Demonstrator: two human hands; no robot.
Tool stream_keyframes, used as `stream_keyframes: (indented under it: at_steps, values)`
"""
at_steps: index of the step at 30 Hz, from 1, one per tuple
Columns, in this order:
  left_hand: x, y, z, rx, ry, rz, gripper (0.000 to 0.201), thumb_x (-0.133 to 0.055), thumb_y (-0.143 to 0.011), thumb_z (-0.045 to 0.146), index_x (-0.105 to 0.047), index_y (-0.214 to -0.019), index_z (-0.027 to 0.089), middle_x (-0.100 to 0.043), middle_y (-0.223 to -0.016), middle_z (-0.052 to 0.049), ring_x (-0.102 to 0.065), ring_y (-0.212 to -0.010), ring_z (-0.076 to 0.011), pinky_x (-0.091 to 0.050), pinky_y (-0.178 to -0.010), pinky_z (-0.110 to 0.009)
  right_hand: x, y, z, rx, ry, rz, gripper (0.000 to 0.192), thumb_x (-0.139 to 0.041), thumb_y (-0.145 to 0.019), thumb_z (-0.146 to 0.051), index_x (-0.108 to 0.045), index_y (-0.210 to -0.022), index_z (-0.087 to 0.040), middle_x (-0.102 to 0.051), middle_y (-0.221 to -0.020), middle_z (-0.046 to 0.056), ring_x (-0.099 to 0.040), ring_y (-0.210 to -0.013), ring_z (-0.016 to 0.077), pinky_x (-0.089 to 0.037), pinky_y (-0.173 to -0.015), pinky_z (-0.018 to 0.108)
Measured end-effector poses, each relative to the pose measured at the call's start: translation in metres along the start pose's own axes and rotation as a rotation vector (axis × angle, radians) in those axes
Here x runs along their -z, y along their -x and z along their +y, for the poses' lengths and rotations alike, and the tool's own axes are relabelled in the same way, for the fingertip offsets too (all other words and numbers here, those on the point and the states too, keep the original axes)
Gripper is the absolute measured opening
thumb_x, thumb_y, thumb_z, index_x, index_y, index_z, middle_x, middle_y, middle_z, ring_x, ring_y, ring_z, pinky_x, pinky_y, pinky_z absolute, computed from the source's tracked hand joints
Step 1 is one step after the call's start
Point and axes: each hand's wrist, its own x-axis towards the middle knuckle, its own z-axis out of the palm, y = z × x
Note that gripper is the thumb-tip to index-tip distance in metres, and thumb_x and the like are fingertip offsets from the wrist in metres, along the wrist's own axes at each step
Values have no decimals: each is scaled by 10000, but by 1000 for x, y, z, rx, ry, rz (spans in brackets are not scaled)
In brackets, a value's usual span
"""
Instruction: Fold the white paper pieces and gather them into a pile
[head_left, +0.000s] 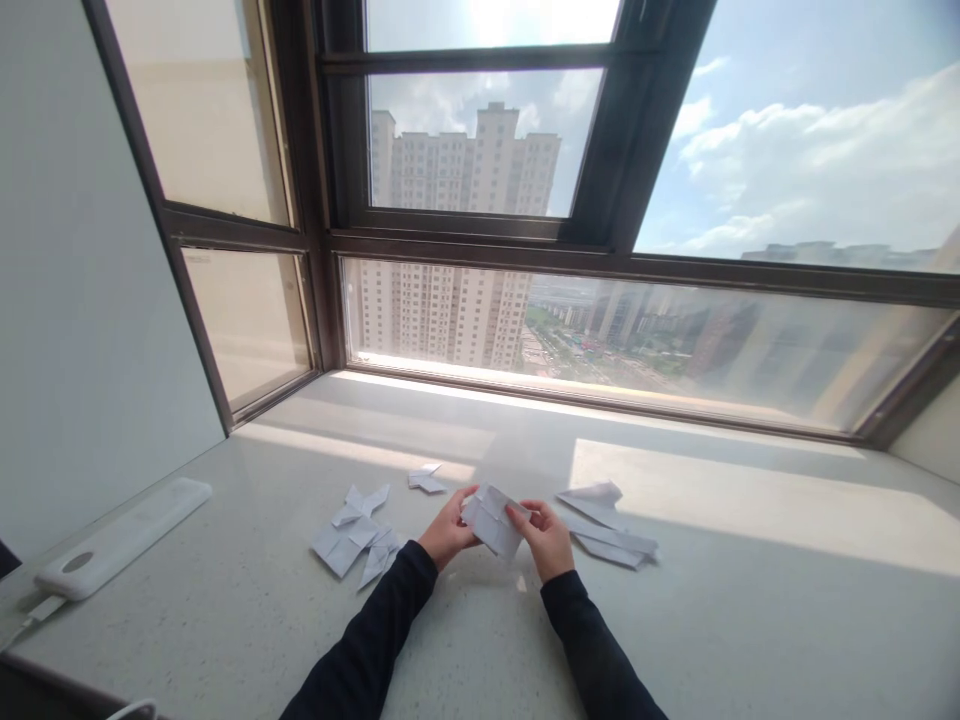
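Note:
A folded sheet of white paper (pixel 493 522) is held up between both hands, just above the pale sill. My left hand (pixel 448 530) grips its left edge, fingers partly hidden behind it. On the opposite side, my right hand (pixel 545 538) pinches the paper, with the thumb lying on its front face. Left of my hands lie several folded white paper pieces (pixel 349 535), overlapping in a loose pile. One small folded piece (pixel 427 479) sits apart, farther back. To the right, long folded paper shapes (pixel 611 530) like paper planes rest close to my right hand.
The speckled stone sill (pixel 750 620) runs up to a dark-framed window (pixel 480 245). At the far left lies a long white power strip (pixel 124 540) with a plug and cable at its near end. A white wall panel (pixel 97 250) borders the left side.

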Motion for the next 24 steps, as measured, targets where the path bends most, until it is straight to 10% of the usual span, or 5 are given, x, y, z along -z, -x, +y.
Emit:
stream_keyframes:
  at_steps: [6,12,16,22,24]
  values:
    - [-7,2,-4,40,165,-55,486,-585,-583,199,-379,-1023,220,-488,-889,-17,-499,-751,-125,-403,-715,-320,1,-2,11,-17,67,58,334,-641,-492,-429,-497,-632,-162,-614,-536,41,-561,-517,177,-423,-486,276]
    - [-7,1,-14,-76,-196,23,372,-450,-723,387,-327,-1020,200,-515,-812,-26,-518,-675,-123,-436,-643,-318,0,-2,11,73,233,176,420,-646,-462,-430,-561,-760,-147,-625,-732,69,-556,-644,192,-419,-537,276]
    - [-6,3,-9,-138,-378,62,293,-437,-742,321,-380,-997,188,-544,-827,-37,-526,-739,-143,-419,-704,-316,3,0,7,98,306,4,363,-555,-559,-476,-584,-700,-143,-617,-648,48,-544,-601,179,-418,-559,276]
    - [33,33,37,-237,-908,355,313,-460,-695,244,-465,-984,124,-445,-1101,-140,-324,-1081,-255,-195,-926,-402,15,3,-7,375,545,299,322,-461,-659,-453,-571,-702,-154,-595,-668,58,-516,-657,184,-383,-631,293]
    - [54,51,55,-36,-1267,690,353,-429,-704,316,-481,-987,112,-460,-1076,-156,-348,-1045,-287,-254,-867,-427,13,5,-9,452,674,196,296,-453,-669,-437,-580,-666,-170,-588,-617,42,-511,-624,176,-374,-629,293]
